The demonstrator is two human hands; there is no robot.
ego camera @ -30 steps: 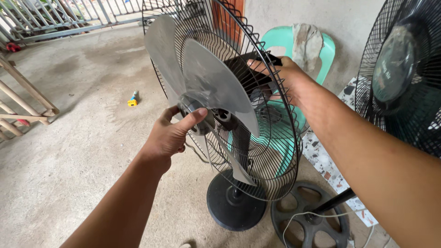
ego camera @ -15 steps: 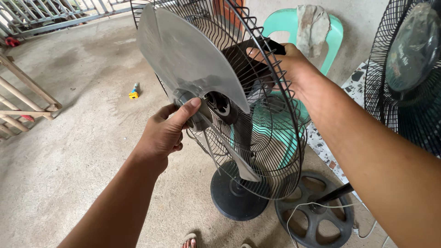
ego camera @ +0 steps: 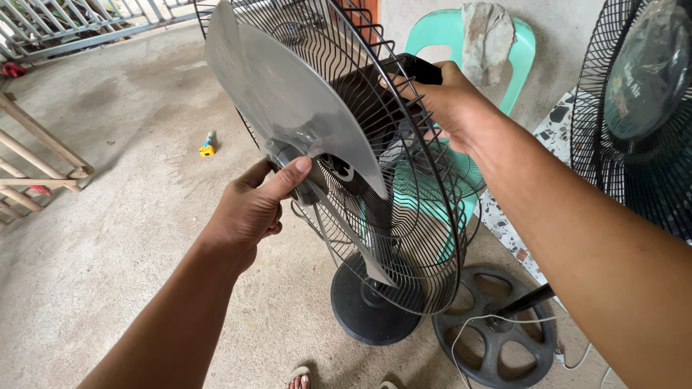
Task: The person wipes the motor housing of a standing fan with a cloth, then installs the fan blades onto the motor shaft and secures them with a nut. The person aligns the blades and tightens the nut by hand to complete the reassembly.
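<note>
The fan blade (ego camera: 288,101) looks like smooth, dull grey metal with a soft sheen. The rear guard (ego camera: 404,216) is thin black wire. The chair (ego camera: 443,32) is glossy green plastic; the floor (ego camera: 108,252) rough, matt concrete.

wire grille (ego camera: 425,238) blocks right, open floor (ego camera: 108,238) left

bare concrete floor (ego camera: 108,238), green plastic chair (ego camera: 519,50), metal railing (ego camera: 72,25)

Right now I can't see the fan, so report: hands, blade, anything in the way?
Left hand grips blade hub. Right hand holds motor housing behind guard. Nothing blocks the blade's front.
</note>
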